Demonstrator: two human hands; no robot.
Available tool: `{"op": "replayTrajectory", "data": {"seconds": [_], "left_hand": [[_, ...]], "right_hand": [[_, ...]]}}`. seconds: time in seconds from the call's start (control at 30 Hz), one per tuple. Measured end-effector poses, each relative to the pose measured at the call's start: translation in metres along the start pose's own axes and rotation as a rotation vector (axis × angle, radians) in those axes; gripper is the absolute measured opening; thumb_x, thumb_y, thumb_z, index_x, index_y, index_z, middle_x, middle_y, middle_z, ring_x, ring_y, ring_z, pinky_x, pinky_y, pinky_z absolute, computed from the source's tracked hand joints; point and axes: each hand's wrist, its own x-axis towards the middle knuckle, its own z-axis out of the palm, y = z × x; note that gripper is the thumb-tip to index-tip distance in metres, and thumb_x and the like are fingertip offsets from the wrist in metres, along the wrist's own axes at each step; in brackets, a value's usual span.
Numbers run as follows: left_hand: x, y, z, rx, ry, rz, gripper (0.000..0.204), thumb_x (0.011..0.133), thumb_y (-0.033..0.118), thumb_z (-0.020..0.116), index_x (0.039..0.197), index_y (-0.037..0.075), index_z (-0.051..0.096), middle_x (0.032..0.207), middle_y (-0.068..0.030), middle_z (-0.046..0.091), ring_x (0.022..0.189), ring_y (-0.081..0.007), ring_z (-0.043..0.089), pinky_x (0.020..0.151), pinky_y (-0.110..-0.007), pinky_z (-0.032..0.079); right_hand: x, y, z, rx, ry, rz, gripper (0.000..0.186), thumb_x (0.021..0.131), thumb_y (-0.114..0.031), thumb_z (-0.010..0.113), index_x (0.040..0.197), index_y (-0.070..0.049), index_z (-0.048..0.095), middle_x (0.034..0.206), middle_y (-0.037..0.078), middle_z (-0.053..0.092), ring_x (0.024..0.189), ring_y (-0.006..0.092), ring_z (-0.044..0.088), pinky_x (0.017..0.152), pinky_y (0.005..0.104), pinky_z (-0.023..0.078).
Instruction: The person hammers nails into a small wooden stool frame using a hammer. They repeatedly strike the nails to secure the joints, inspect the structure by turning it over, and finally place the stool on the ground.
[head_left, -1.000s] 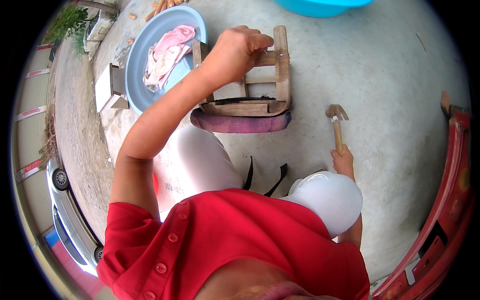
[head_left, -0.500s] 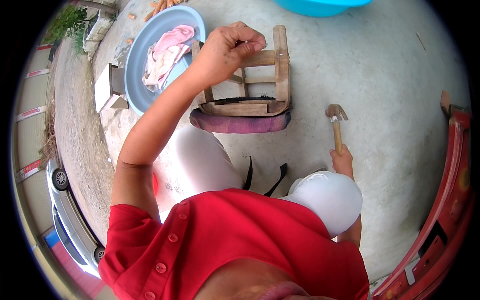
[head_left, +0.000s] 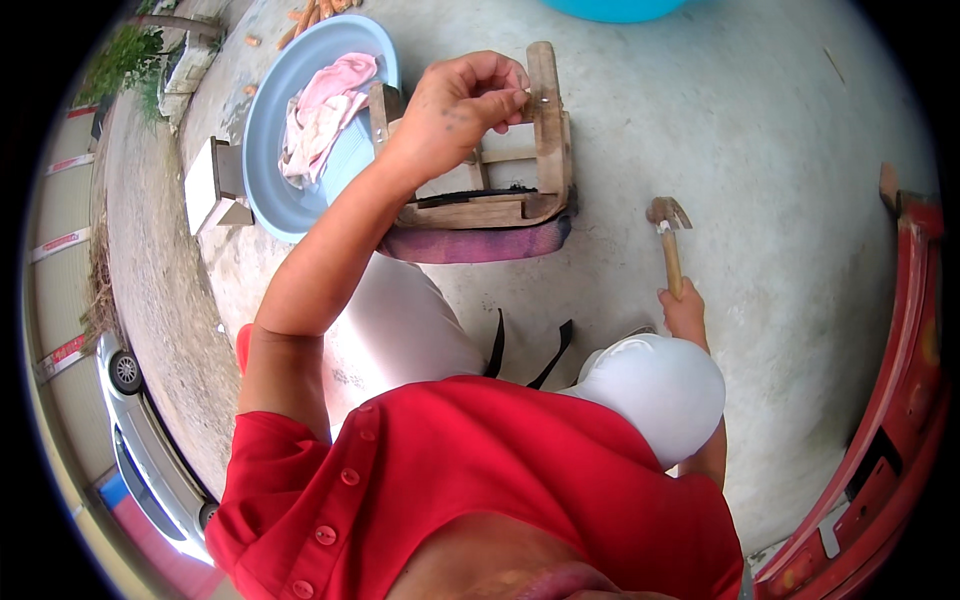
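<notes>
A wooden stool (head_left: 549, 160) lies on its side in front of me, its purple padded seat (head_left: 480, 245) facing me. My left hand (head_left: 455, 110) is at the upper part of its frame, thumb and forefinger pinched together close beside the right-hand leg. Whatever small thing those fingertips hold, if any, is too small to make out. A small nail head or bright spot shows on that leg. Lower on the right, my right hand (head_left: 684, 312) grips the wooden handle of a claw hammer (head_left: 669, 232), its metal head pointing away from me.
Left of the stool stands a light blue basin (head_left: 262, 150) with a pink cloth (head_left: 325, 120) in it. A small white-topped stool (head_left: 212, 185) is beside the basin. A turquoise tub (head_left: 615, 8) is at the far edge. A red metal frame (head_left: 890, 400) runs along the right.
My left hand has shifted right relative to the stool, its fingertips now closer to the right-hand leg. The hammer stays low in my right hand, hardly moved.
</notes>
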Motion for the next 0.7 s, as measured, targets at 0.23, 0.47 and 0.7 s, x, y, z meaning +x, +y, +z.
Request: {"op": "replayTrajectory", "data": {"seconds": [0.23,0.47,0.7], "left_hand": [[0.001,-0.003,0.004,0.119,0.011,0.052,0.005,0.089,0.004,0.059,0.093,0.001,0.061,0.082,-0.0001,0.062,0.074,-0.0064,0.058,0.067,-0.021,0.046],[0.003,-0.009,0.008,0.171,0.048,0.075,0.006,0.088,0.0,0.059,0.093,-0.001,0.061,0.084,-0.001,0.063,0.081,-0.0077,0.061,0.078,-0.023,0.05],[0.0,-0.006,0.012,0.268,0.085,0.079,0.005,0.088,0.001,0.06,0.092,-0.001,0.062,0.084,-0.0004,0.064,0.081,-0.0067,0.06,0.077,-0.022,0.05]], "right_hand": [[0.002,0.003,0.0,-0.024,0.006,-0.009,0.024,0.081,-0.018,0.063,0.091,0.001,0.051,0.07,0.016,0.057,0.058,0.026,0.057,0.055,0.0388,0.045],[0.008,0.015,0.002,-0.052,0.02,-0.029,0.027,0.08,-0.02,0.064,0.091,0.001,0.051,0.074,0.02,0.059,0.068,0.0328,0.059,0.065,0.0421,0.045],[0.009,0.01,0.001,-0.082,0.001,-0.05,0.027,0.08,-0.02,0.063,0.093,0.002,0.052,0.075,0.021,0.06,0.07,0.0338,0.059,0.066,0.0416,0.045]]}}
